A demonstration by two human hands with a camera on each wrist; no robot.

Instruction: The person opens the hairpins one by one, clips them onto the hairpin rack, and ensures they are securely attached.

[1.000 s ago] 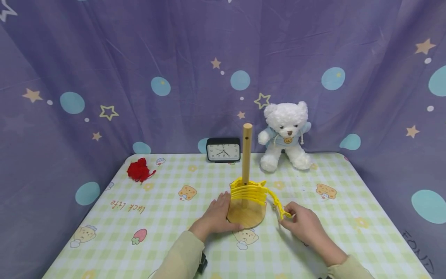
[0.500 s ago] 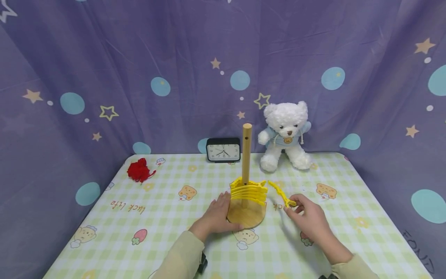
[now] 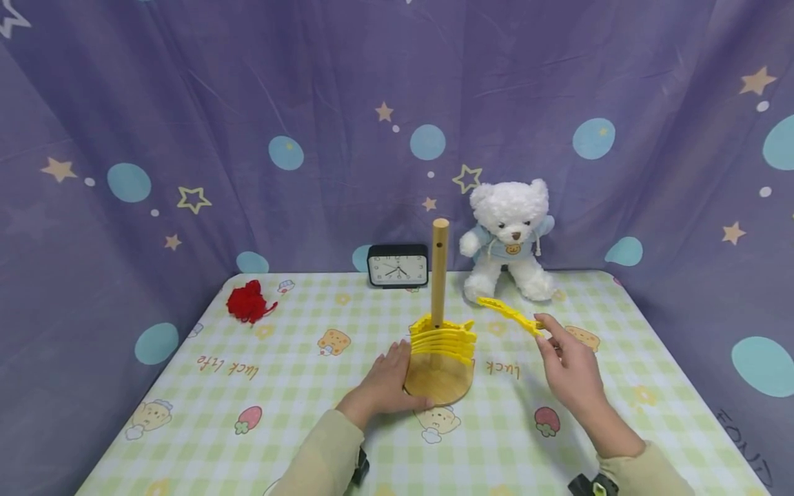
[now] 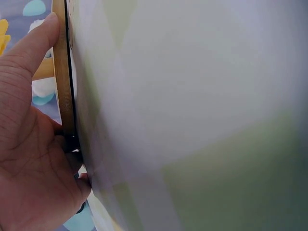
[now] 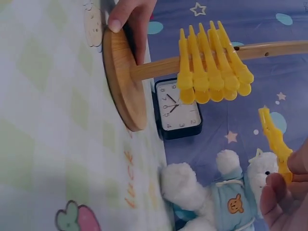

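A wooden stand has a round base (image 3: 442,387) and an upright post (image 3: 438,275). Several slim, curved yellow plastic pieces (image 3: 443,346) are stacked at the lower part of the post; one end of each tapers, as the right wrist view shows. My left hand (image 3: 384,382) grips the base at its left and front edge, thumb (image 4: 38,43) along the rim. To the right of the stand, my right hand (image 3: 573,368) pinches another such yellow piece (image 3: 510,313) by one end, raised over the table with its free end towards the bear. My fingers partly hide the held end.
A white teddy bear (image 3: 510,234) in a blue hoodie sits at the back right, near the yellow piece's free end. A black clock (image 3: 398,267) stands behind the post. Red yarn (image 3: 248,303) lies far left on the checked tablecloth (image 3: 298,427); a purple curtain (image 3: 347,89) hangs behind.
My right hand has moved up and right, drawing the yellow piece away from the stack and lifting it; the piece has swung flatter. My left hand stays on the base.
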